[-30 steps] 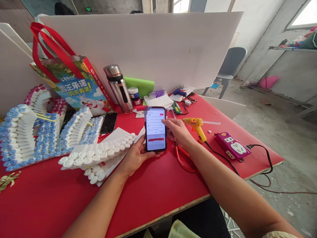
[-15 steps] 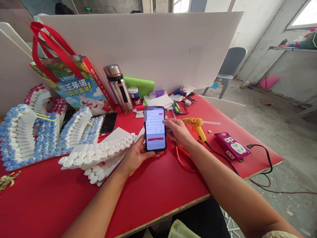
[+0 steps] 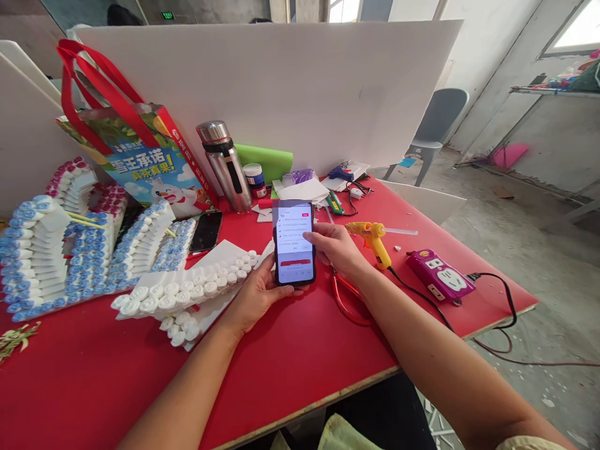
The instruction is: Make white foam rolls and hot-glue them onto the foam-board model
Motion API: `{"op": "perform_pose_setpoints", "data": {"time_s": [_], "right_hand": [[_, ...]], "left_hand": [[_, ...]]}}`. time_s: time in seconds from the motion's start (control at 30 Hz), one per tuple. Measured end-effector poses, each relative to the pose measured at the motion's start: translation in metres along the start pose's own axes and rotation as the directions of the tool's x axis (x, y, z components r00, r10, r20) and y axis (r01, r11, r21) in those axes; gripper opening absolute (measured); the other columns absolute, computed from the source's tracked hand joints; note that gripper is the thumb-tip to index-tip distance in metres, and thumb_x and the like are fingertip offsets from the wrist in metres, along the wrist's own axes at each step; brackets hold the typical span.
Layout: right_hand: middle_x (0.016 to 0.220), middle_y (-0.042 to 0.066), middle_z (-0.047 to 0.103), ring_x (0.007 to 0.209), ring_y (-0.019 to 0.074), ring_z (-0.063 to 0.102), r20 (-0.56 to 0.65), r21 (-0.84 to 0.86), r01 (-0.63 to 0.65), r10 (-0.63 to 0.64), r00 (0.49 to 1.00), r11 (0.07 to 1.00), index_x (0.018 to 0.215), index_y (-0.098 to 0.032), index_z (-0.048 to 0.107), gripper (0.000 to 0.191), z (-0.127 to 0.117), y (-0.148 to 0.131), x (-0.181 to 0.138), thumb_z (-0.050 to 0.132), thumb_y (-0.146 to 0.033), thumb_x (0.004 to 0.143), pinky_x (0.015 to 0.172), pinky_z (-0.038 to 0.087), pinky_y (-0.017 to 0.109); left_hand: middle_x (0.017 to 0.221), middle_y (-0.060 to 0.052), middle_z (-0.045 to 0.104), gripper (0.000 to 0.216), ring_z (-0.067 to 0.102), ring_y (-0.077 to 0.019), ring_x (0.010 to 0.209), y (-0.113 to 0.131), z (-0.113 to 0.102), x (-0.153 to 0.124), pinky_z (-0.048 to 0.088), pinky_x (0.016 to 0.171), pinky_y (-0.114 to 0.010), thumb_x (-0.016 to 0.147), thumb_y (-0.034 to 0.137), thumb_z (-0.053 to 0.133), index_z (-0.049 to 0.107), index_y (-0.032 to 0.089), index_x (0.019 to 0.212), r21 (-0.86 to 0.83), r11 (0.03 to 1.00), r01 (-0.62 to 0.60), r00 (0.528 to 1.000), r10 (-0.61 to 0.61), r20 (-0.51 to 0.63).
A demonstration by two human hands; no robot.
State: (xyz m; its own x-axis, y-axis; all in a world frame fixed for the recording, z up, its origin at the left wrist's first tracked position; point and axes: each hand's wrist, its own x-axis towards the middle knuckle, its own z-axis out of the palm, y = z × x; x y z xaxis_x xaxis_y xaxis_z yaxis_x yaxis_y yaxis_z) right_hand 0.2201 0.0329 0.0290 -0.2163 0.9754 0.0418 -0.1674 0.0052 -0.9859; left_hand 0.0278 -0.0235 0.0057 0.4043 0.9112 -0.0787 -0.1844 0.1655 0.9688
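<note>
My left hand (image 3: pixel 255 294) grips a lit smartphone (image 3: pixel 293 247) from below and the left, holding it upright over the red table (image 3: pixel 290 369). My right hand (image 3: pixel 335 249) rests against the phone's right edge, with a fingertip touching the screen and the other fingers curled. Just left of the phone lies a white foam piece (image 3: pixel 187 294) lined with white rolled-paper roses. Red-handled scissors (image 3: pixel 347 300) lie under my right wrist.
A yellow glue gun (image 3: pixel 375 240) and a purple power strip (image 3: pixel 439 275) with a black cord sit to the right. Blue-flowered foam shapes (image 3: pixel 70 256), a dark phone (image 3: pixel 206 231), a red-handled bag (image 3: pixel 135 156), a steel flask (image 3: pixel 225 165) and a white board (image 3: pixel 281 94) stand behind.
The page on the phone's screen has shifted and my right fingertip has moved slightly left across it. Both hands otherwise stay in place.
</note>
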Motion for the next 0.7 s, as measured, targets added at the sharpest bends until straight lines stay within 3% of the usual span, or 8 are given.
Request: {"op": "perform_pose_setpoints", "data": {"time_s": [0.6, 0.7], "right_hand": [[0.059, -0.002, 0.051, 0.040, 0.0063, 0.036, 0.000, 0.030, 0.014, -0.014, 1.000, 0.999, 0.063, -0.018, 0.054, 0.034, -0.0024, 0.0031, 0.0017, 0.059, -0.043, 0.085, 0.037, 0.021, 0.024], [0.059, -0.002, 0.052, 0.041, 0.0062, 0.036, 0.038, 0.048, 0.014, -0.016, 0.999, 0.999, 0.069, -0.016, 0.059, 0.024, -0.0030, 0.0010, 0.0011, 0.060, -0.036, 0.083, 0.038, 0.022, 0.024]], "left_hand": [[0.124, -0.014, 0.069, 0.080, 0.071, -0.0330, 0.105, 0.0019, 0.0006, 0.0000, 0.056, 0.093, -0.046, 0.080, 0.022, 0.078, 0.036, 0.026, 0.148, 0.012, 1.000, 0.018, 1.000, -0.018, 0.002], [0.129, -0.014, 0.067, 0.081, 0.070, -0.0331, 0.106, 0.0020, -0.0003, -0.0005, 0.055, 0.094, -0.047, 0.079, 0.021, 0.078, 0.036, 0.026, 0.148, -0.012, 1.000, 0.016, 1.000, -0.016, -0.002]]}}
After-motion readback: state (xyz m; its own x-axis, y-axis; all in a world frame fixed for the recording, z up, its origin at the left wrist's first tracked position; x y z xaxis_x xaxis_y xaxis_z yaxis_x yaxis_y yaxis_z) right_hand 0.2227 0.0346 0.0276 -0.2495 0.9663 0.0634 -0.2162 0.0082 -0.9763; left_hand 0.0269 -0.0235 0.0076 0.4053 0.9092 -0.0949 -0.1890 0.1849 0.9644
